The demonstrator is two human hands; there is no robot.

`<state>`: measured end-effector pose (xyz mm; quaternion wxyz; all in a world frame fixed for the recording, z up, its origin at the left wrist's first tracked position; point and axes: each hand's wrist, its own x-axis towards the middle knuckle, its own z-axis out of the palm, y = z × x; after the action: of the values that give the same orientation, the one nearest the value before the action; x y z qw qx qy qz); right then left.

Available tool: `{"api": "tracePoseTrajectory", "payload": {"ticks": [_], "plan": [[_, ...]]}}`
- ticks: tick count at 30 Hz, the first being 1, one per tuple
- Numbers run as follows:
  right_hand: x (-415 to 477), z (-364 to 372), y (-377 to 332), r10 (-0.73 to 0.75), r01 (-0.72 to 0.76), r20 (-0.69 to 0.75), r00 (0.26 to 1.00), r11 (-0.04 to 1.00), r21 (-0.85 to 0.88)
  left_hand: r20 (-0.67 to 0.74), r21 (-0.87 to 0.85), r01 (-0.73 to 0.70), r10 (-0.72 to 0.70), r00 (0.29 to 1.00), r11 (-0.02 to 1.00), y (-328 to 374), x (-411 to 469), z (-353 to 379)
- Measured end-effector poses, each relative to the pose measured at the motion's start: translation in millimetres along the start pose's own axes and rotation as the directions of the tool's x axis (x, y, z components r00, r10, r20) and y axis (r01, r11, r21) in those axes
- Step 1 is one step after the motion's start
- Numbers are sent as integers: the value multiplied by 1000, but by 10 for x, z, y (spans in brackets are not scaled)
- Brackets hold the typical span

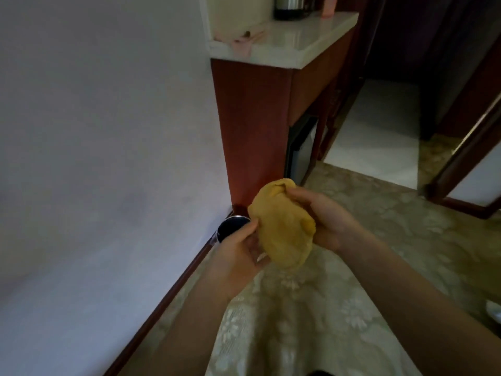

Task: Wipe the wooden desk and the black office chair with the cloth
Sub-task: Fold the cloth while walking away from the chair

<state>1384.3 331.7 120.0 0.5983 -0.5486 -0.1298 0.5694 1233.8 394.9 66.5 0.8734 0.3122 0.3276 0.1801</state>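
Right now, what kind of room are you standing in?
Probably a hotel room: a kettle on a marble-topped wooden cabinet, a mini fridge under it, and patterned carpet. Both hands hold a yellow cloth.

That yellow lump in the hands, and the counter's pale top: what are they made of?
The yellow cloth looks like soft matte fabric: it bunches and creases. The counter top seems polished stone, perhaps marble, since it reflects light glossily; the blur leaves that open.

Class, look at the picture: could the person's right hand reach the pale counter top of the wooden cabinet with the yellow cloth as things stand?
Probably not yet. The right hand and left hand hold the yellow cloth low over the carpet; the counter top lies well ahead, nothing between.
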Motion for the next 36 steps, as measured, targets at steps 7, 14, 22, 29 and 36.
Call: {"api": "tracePoseTrajectory", "payload": {"ticks": [7, 14, 22, 29, 36], "plan": [[1293, -280, -1518, -154, 164, 165, 974, 985, -53, 126, -110, 34, -20, 992, 993, 991, 1588, 661], [2641, -633, -3347, -475, 520, 232, 849, 827, -211, 226, -277, -308, 373, 900, 910, 2224, 3137, 1716], [4051, -823, -4729, -610, 684, 318, 726, 591, -427, -10, -270, -599, 619, 785, 754, 3492, 4244, 2588], [4940, -878, -5000, -619, 485, 370, 693, 20, -874, -306, 338, -598, 686, 660, 726, 3599, 4824, 2560], [5055, -1070, -4594, -502, 477, 662, 556, -460, -749, 302, 941, -49, 768, 565, -334, 3588, 4823, 2235]]}}
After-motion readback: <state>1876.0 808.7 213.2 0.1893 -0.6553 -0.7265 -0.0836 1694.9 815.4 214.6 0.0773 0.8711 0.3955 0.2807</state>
